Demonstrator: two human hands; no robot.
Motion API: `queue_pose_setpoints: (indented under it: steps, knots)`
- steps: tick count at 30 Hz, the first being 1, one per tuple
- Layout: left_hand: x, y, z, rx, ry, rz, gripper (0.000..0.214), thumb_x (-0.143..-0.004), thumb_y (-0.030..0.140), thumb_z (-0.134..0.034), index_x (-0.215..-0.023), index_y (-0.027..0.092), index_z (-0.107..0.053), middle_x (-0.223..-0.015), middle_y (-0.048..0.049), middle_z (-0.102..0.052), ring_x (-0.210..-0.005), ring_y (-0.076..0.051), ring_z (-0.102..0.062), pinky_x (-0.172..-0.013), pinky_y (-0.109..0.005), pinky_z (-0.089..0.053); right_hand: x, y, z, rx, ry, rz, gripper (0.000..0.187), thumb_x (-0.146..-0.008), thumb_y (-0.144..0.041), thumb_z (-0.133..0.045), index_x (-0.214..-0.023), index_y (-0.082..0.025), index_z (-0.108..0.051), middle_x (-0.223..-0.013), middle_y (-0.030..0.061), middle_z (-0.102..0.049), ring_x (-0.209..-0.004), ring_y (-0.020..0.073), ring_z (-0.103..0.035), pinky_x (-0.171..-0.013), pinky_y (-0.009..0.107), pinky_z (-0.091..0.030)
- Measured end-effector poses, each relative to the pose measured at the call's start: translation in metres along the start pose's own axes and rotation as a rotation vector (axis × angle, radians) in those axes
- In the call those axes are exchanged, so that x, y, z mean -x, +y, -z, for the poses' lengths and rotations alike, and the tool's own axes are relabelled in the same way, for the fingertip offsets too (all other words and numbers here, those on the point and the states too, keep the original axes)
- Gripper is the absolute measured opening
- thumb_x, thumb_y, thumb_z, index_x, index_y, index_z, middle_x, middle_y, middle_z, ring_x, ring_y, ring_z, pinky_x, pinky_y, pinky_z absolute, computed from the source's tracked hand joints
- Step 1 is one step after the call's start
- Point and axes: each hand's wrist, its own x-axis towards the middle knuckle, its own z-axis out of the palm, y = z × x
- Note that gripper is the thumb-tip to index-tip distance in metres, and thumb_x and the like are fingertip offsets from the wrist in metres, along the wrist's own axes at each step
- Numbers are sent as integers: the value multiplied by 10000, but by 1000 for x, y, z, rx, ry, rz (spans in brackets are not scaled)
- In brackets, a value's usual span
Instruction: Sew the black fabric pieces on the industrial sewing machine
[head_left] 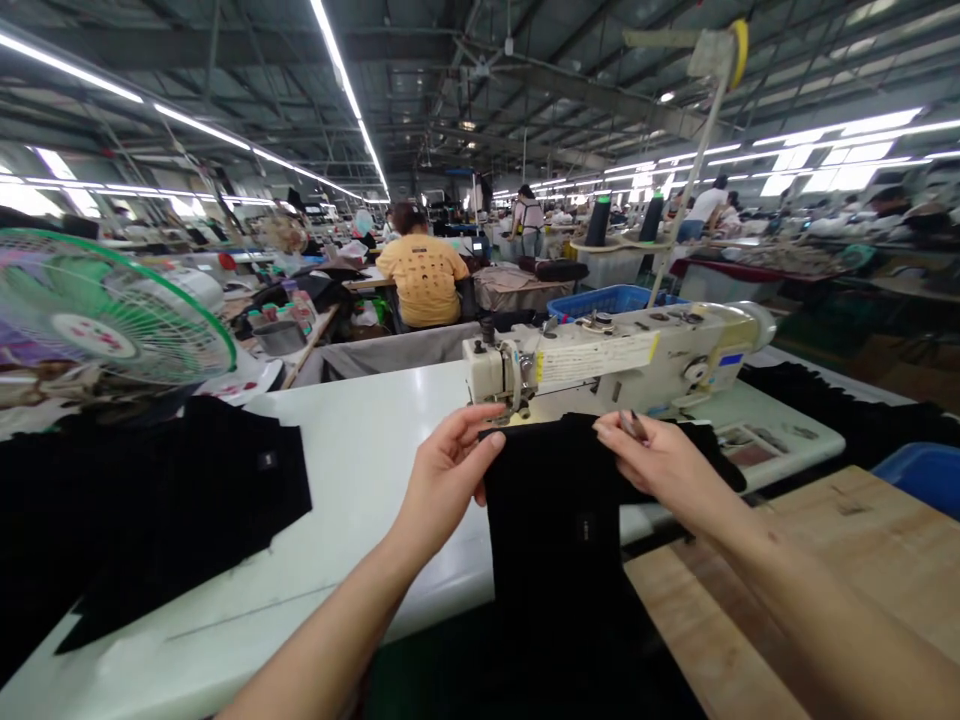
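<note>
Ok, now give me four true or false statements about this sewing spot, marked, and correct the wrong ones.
1. The left hand holds the black cloth by its top edge. True.
2. Only the left hand touches the black cloth. False: the right hand holds it too.
3. A green fan stands left of the sewing machine. True.
4. A red basket sits behind the sewing machine. False: a blue basket does.

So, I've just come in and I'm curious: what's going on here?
Someone's left hand and right hand hold a black cloth piece by its upper edge, in front of a sewing machine. The right hand also has a small dark object, too unclear to name. More black cloth lies on the white table to the left.
</note>
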Motion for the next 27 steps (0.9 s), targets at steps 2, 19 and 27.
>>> queue_pose_setpoints:
  steps: [2,19,27]
  knots:
    - [5,-3,4,-58,64,24,298,-769,362,-742,-972,146,-704,-567,61,-542,-409,-44,-444,-358,-145,-380,1,4,-14,118,108,164,331,-929,-494,-565,-993,-181,-652,-729,6,-601,-500,96,-483,-463,227,-412]
    - [35,-9,5,229,-47,67,256,-735,240,-801,-936,160,-664,-833,-41,-707,-748,-137,-654,-707,-234,-534,5,-18,-64,425,173,1060,209,-897,-67,-594,-1094,-130,-617,-1016,114,-730,-895,190,-717,-717,272,-588]
    - [36,-12,-13,14,37,-303,219,-823,171,-669,-1019,220,-752,-1128,-91,-670,-1072,-212,-634,-818,-250,-545,11,-27,-71,382,372,982,172,-870,-65,-599,-981,-185,-654,-917,85,-719,-764,150,-723,-617,202,-584]
